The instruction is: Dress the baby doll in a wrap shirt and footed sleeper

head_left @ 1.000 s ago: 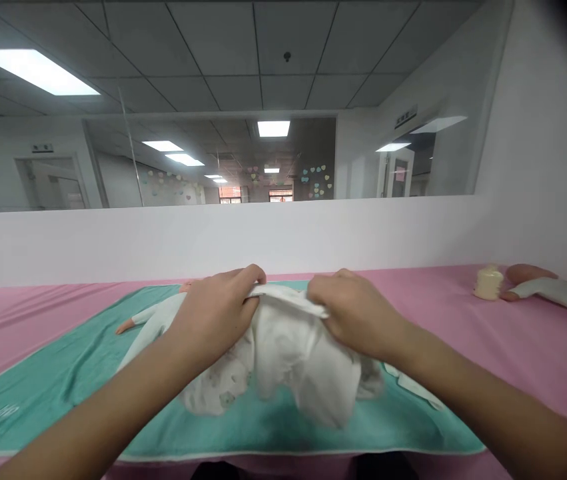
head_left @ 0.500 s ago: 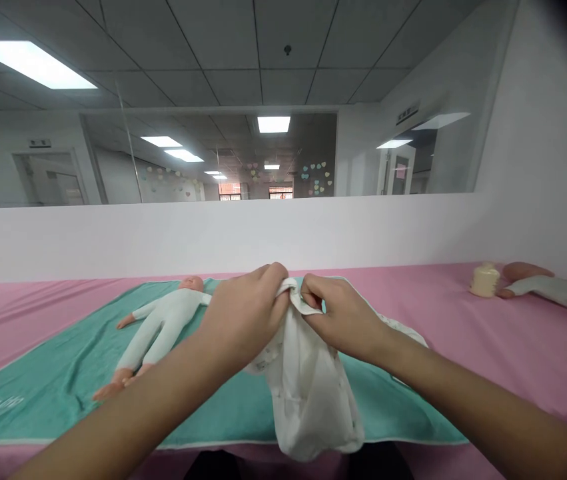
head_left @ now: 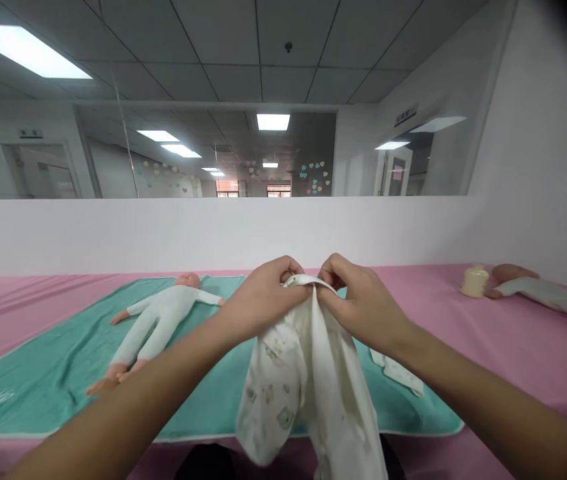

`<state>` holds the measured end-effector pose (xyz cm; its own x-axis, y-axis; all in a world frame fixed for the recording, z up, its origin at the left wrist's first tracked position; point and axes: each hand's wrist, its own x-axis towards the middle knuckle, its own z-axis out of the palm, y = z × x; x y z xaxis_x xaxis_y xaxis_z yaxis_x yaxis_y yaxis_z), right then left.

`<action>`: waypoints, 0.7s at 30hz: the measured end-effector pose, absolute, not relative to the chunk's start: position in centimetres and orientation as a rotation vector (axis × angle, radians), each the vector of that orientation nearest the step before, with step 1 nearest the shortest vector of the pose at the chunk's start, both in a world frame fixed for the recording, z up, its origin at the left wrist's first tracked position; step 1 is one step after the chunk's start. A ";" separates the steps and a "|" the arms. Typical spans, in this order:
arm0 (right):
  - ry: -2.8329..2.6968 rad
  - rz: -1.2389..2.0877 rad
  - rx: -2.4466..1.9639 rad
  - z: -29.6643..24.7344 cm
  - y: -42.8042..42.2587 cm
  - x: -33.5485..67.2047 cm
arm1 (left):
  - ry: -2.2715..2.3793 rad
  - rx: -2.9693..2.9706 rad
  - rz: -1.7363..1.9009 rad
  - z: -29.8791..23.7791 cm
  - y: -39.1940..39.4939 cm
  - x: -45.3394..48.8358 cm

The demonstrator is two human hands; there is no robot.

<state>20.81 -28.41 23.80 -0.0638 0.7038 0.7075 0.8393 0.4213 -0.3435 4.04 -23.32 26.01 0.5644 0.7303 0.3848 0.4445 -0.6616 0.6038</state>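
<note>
My left hand [head_left: 270, 293] and right hand [head_left: 360, 303] have fingers clamped on the white printed garment [head_left: 274, 393], perhaps at its neckline; it hangs before me, over the green towel [head_left: 213, 408].

A cream-coloured bottle [head_left: 474, 281] stands beside a doll [head_left: 538, 291] on pink cloth [head_left: 493, 333].

Two bare hands, one left hand [head_left: 266, 297] and one right hand [head_left: 363, 303], are seen with one printed white garment [head_left: 274, 400], two dolls [head_left: 166, 310] [head_left: 540, 291], one cream bottle [head_left: 474, 281], one green towel [head_left: 38, 373], one pink table cover [head_left: 553, 353] and one smaller white cloth [head_left: 399, 375].
</note>
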 end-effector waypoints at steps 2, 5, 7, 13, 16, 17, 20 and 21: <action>-1.818 -0.226 -1.322 23.9 -28.7 20.7 | 1.080 2.682 1.008 25.7 -23.6 4.7; -1.878 -0.293 -1.350 24.1 -28.9 20.6 | 1.103 3.044 0.929 25.3 -23.6 5.1; -1.954 -0.380 -1.389 24.1 -29.0 20.7 | 1.055 3.109 0.711 25.0 -23.3 5.0; -2.180 -0.692 -1.538 23.6 -28.9 20.9 | 1.078 2.931 0.537 24.9 -21.1 3.6; -2.250 -0.780 -1.643 23.2 -28.5 21.4 | 1.141 2.805 0.542 25.0 -19.8 3.0; -2.272 -0.784 -1.686 23.2 -28.3 21.7 | 1.206 2.807 0.561 25.1 -19.5 2.8; -2.291 -0.672 -1.794 23.2 -27.1 23.0 | 1.418 2.837 0.640 25.4 -18.8 1.9; -2.263 -0.596 -1.808 23.2 -26.7 23.5 | 1.439 2.801 0.637 25.5 -18.7 1.6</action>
